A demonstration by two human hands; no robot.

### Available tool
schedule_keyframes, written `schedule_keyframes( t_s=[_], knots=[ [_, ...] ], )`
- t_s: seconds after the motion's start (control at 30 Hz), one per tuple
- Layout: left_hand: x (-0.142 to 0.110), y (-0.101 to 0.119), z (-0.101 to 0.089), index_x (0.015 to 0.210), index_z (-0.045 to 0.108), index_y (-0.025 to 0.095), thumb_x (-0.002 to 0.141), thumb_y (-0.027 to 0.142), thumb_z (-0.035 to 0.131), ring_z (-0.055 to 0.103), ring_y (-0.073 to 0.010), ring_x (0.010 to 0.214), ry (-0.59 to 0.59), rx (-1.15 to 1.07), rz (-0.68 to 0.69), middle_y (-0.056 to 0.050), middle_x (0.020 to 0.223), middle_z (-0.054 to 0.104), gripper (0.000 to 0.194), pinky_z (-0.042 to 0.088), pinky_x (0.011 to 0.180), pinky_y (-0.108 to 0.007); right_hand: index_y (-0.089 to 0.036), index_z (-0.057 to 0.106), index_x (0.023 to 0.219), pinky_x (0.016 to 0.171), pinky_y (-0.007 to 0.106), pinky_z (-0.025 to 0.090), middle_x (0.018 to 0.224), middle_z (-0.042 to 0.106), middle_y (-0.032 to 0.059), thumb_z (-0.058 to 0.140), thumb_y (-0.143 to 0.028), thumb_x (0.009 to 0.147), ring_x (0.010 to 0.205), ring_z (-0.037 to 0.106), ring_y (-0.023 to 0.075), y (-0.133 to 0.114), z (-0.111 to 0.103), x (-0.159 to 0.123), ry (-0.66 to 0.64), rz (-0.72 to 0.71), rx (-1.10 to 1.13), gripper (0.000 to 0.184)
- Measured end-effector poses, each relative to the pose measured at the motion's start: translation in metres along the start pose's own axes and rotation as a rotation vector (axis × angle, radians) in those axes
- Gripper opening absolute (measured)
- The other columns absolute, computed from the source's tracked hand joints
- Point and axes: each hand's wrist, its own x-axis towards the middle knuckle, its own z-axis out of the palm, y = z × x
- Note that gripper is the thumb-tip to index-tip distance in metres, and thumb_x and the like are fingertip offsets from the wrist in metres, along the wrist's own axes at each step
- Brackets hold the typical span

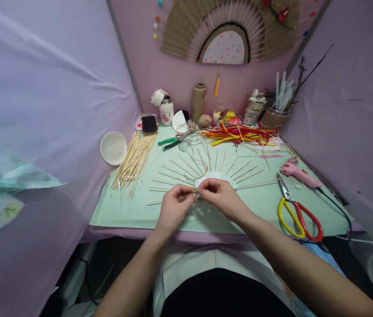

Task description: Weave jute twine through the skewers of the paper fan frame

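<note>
My left hand (175, 203) and my right hand (220, 197) meet over the near middle of the pale green mat (123, 211). Both pinch a thin strand of jute twine (193, 191) between fingertips, fingers closed. Just beyond them lies a white half-circle paper piece (214, 177) with thin wooden skewers (186, 169) fanned out from it like spokes. The twine runs back across the mat toward a small twine ball (204, 120).
A bundle of skewers (134, 159) and a paper plate (113, 148) lie left. Scissors (297, 212) and a pink glue gun (300, 174) lie right. Green pliers (170, 142), coloured strips (239, 133), a twine spool (199, 101) and jars stand at the back. Lilac cloth walls enclose the table.
</note>
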Motion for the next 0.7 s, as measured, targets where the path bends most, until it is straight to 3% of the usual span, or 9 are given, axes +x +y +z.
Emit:
schedule_keyframes(
  t_s=[0.1, 0.2, 0.27, 0.4, 0.5, 0.57, 0.7],
  knots=[
    [0.002, -0.004, -0.003, 0.075, 0.065, 0.015, 0.066, 0.017, 0.068, 0.063, -0.0142, 0.069, -0.011, 0.077, 0.042, -0.003, 0.073, 0.069, 0.010, 0.048, 0.069, -0.026, -0.015, 0.055, 0.065, 0.047, 0.019, 0.026, 0.062, 0.046, -0.0039, 0.064, -0.025, 0.065, 0.054, 0.035, 0.0060, -0.002, -0.001, 0.005, -0.070, 0.164, 0.202, 0.013],
    [0.004, -0.008, -0.008, 0.078, 0.066, 0.015, 0.068, 0.016, 0.066, 0.064, -0.0157, 0.076, -0.031, 0.169, 0.098, -0.005, 0.080, 0.070, 0.010, 0.049, 0.074, -0.027, -0.016, 0.049, 0.065, 0.041, 0.017, 0.013, 0.060, 0.040, -0.0053, 0.063, -0.023, 0.063, 0.049, 0.024, 0.0040, -0.007, -0.007, 0.010, -0.334, 0.479, 0.478, 0.015],
    [0.004, -0.009, -0.010, 0.080, 0.066, 0.015, 0.069, 0.016, 0.064, 0.064, -0.0164, 0.080, -0.053, 0.214, 0.116, -0.005, 0.082, 0.070, 0.011, 0.048, 0.076, -0.028, -0.015, 0.049, 0.069, 0.039, 0.016, 0.010, 0.062, 0.042, -0.0048, 0.062, -0.021, 0.062, 0.049, 0.024, 0.0037, -0.008, -0.011, 0.011, -0.436, 0.597, 0.520, 0.016],
    [0.004, -0.009, -0.010, 0.082, 0.067, 0.014, 0.069, 0.017, 0.063, 0.064, -0.0165, 0.079, -0.078, 0.228, 0.093, -0.005, 0.083, 0.070, 0.014, 0.049, 0.076, -0.028, -0.015, 0.051, 0.068, 0.039, 0.014, 0.016, 0.059, 0.042, -0.0045, 0.062, -0.022, 0.063, 0.050, 0.032, 0.0041, -0.004, -0.013, 0.009, -0.274, 0.428, 0.362, 0.014],
    [0.003, -0.009, -0.008, 0.082, 0.066, 0.014, 0.069, 0.018, 0.064, 0.064, -0.0165, 0.079, -0.073, 0.206, 0.081, -0.006, 0.084, 0.070, 0.014, 0.049, 0.075, -0.028, -0.016, 0.050, 0.070, 0.038, 0.014, 0.013, 0.056, 0.042, -0.0063, 0.063, -0.023, 0.064, 0.045, 0.029, 0.0023, -0.001, -0.011, 0.009, -0.215, 0.371, 0.335, 0.015],
    [0.004, -0.008, -0.007, 0.082, 0.066, 0.014, 0.069, 0.017, 0.064, 0.064, -0.0163, 0.079, -0.070, 0.203, 0.084, -0.006, 0.084, 0.071, 0.014, 0.049, 0.076, -0.028, -0.017, 0.048, 0.070, 0.037, 0.013, 0.009, 0.057, 0.041, -0.0079, 0.064, -0.023, 0.065, 0.042, 0.022, 0.0002, -0.002, -0.013, 0.011, -0.256, 0.418, 0.378, 0.018],
    [0.007, -0.006, -0.010, 0.077, 0.066, 0.014, 0.066, 0.017, 0.068, 0.063, -0.0130, 0.071, -0.039, 0.135, 0.034, -0.003, 0.075, 0.069, 0.012, 0.048, 0.071, -0.024, -0.019, 0.048, 0.077, 0.037, 0.015, 0.007, 0.053, 0.038, -0.0106, 0.063, -0.030, 0.071, 0.039, 0.012, 0.0006, -0.012, -0.024, 0.013, -0.511, 0.545, 0.341, 0.019]
  ],
)
